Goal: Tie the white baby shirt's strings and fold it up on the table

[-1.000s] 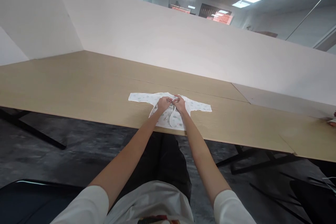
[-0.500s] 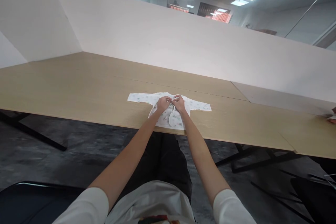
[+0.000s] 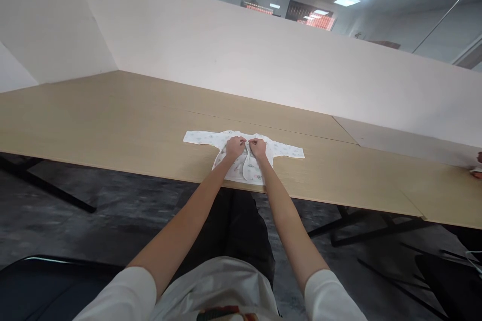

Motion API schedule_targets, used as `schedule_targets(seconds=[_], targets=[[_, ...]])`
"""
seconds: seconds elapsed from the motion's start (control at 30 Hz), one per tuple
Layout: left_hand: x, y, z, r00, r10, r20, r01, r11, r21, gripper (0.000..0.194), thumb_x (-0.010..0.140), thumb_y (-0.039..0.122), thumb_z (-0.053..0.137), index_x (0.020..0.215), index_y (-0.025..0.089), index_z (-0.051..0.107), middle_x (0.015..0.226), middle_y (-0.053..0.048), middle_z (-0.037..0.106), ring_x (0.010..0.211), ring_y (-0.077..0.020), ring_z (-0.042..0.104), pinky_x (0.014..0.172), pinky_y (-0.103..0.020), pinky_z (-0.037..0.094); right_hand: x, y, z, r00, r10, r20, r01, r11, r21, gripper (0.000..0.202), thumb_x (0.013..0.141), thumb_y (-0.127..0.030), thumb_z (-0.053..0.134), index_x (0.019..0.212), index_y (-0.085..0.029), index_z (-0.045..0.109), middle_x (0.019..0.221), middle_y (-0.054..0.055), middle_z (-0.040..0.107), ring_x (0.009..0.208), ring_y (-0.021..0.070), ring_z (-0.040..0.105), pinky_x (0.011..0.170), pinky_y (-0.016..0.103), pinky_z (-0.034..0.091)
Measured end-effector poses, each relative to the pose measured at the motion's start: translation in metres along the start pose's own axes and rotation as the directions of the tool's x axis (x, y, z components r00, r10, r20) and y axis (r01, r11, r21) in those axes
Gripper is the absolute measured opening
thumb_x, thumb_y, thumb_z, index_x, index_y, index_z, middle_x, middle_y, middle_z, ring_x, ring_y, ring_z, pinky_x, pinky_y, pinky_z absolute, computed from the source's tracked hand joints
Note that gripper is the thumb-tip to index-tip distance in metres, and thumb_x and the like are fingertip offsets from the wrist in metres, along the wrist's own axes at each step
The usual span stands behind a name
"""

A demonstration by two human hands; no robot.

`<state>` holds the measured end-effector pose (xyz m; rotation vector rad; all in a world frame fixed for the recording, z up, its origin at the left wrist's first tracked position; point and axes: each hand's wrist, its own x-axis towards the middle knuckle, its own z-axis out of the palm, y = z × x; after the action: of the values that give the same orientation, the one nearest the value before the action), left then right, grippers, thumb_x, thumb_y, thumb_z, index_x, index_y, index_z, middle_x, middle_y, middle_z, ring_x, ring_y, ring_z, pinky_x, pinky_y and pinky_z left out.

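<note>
The little shirt lies spread on the worktop, by the near edge. Farther up, the left hand and right hand have fingers pinching its front. Pulling too hard could bunch it up.

Head-worn view — forward, down over table

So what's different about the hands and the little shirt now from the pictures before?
Only a little: the fingers of the right hand are curled in more, and the left hand looks more closed too. Whether they took hold of or let go of anything is too small to tell. Both hands stayed at the front of the little shirt, which still lies with its sleeves spread on the table.
</note>
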<state>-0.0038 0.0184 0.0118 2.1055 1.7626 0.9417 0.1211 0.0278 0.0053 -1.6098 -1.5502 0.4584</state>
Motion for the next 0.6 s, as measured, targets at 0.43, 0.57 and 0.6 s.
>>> schedule_targets(seconds=[0.43,0.57,0.6], targets=[[-0.007,0.012,-0.016,0.983,0.093,0.156,-0.120,0.977,0.177,0.028,0.085,0.018,0.047,0.094,0.012,0.073,0.107,-0.017,0.069,0.105,-0.0298,0.062,0.093,-0.038,0.047,-0.018,-0.017,-0.017,0.989,-0.118,0.085,0.123,0.990,-0.061,0.032,0.083,-0.035,0.056,0.103,-0.013,0.068,0.095,0.007,0.064,0.088,0.0175,0.059,0.086,0.027,0.045],[-0.012,0.002,-0.010,0.978,0.125,0.168,-0.097,0.982,-0.162,0.031,0.079,0.013,0.047,0.095,0.015,0.073,0.104,-0.012,0.072,0.096,-0.0230,0.066,0.089,-0.033,0.050,-0.029,-0.010,-0.013,0.995,-0.075,0.070,0.073,0.997,0.024,0.033,0.083,-0.039,0.057,0.106,-0.017,0.065,0.083,0.003,0.063,0.084,0.0183,0.060,0.082,0.029,0.046],[-0.014,-0.001,-0.009,0.983,0.137,0.124,-0.103,0.963,-0.247,0.033,0.077,0.011,0.046,0.097,0.015,0.072,0.107,-0.010,0.072,0.098,-0.0213,0.066,0.091,-0.032,0.050,-0.031,-0.008,-0.012,0.995,-0.073,0.072,0.071,0.997,0.032,0.032,0.082,-0.038,0.059,0.106,-0.017,0.064,0.082,0.002,0.062,0.083,0.0182,0.059,0.082,0.029,0.046]])
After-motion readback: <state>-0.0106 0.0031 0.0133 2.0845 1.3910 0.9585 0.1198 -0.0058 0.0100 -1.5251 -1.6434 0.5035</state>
